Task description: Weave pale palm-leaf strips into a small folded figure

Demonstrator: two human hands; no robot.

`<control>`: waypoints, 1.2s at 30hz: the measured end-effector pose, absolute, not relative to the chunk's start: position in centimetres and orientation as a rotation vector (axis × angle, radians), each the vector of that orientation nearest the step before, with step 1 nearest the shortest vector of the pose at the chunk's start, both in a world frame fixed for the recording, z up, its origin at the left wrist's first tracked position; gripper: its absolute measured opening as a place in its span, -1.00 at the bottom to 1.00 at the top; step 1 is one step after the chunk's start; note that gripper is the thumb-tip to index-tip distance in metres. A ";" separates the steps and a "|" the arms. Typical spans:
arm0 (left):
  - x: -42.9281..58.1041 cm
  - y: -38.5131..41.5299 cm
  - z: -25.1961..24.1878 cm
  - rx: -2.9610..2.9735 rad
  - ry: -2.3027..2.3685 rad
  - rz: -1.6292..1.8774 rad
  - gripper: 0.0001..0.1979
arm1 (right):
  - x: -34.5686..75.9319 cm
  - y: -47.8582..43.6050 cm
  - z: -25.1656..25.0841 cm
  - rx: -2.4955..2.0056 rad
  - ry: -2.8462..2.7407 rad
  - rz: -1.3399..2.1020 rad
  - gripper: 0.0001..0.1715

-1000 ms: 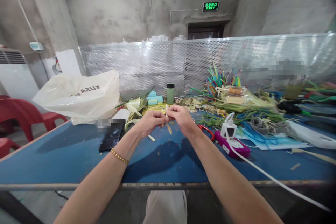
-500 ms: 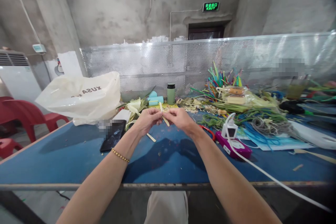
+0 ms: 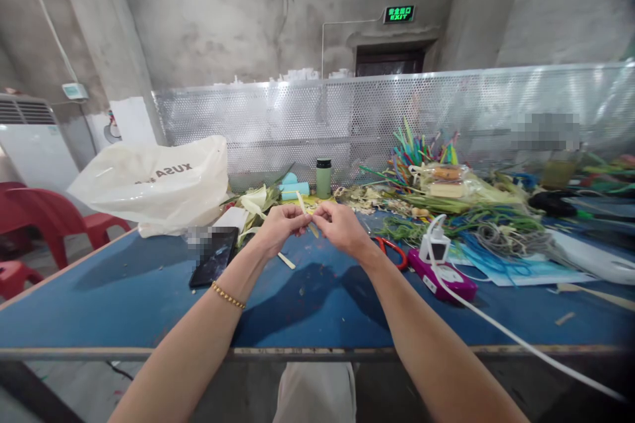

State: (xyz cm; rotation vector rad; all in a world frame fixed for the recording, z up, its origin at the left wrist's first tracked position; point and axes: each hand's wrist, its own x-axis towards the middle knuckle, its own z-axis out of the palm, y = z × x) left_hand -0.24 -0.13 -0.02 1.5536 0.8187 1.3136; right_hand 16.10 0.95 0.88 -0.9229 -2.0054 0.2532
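Observation:
Over the middle of the blue table, my left hand (image 3: 282,225) and my right hand (image 3: 340,225) meet at the fingertips. Both pinch a narrow, pale strip of husk-like material (image 3: 300,201); one end sticks up above the fingers and the other shows below them. The part between the fingertips is hidden. A second pale strip (image 3: 286,260) lies on the table beneath my left hand. Behind that hand is a heap of pale husks (image 3: 254,201). Red-handled scissors (image 3: 395,253), partly covered by my right forearm, lie to the right.
A white plastic bag (image 3: 153,182) and a dark phone (image 3: 215,258) are on the left. At the back stands a green bottle (image 3: 323,178). On the right are a purple power strip (image 3: 441,276) with a white cable, bundled cords (image 3: 510,234) and colourful stems (image 3: 421,149).
My right hand has shifted slightly left, its fingertips now closer to the left ones. The held strip leans more to the left at its top. More of the scissors shows.

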 end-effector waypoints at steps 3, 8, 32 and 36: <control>-0.2 -0.1 0.0 1.552 0.811 1.327 -0.68 | 16.3 0.8 1.1 -0.920 -2.038 0.172 -0.83; -0.4 -0.1 0.1 1.528 0.768 1.315 -0.68 | 16.6 0.6 1.4 -0.897 -2.034 0.168 -0.81; 0.4 -1.0 0.6 1.429 0.733 1.416 -0.79 | 15.9 0.2 1.5 -0.675 -1.767 0.950 -0.75; 0.6 -1.0 0.7 1.359 0.745 1.422 -0.79 | 15.9 0.0 1.6 -0.666 -1.733 1.024 -0.73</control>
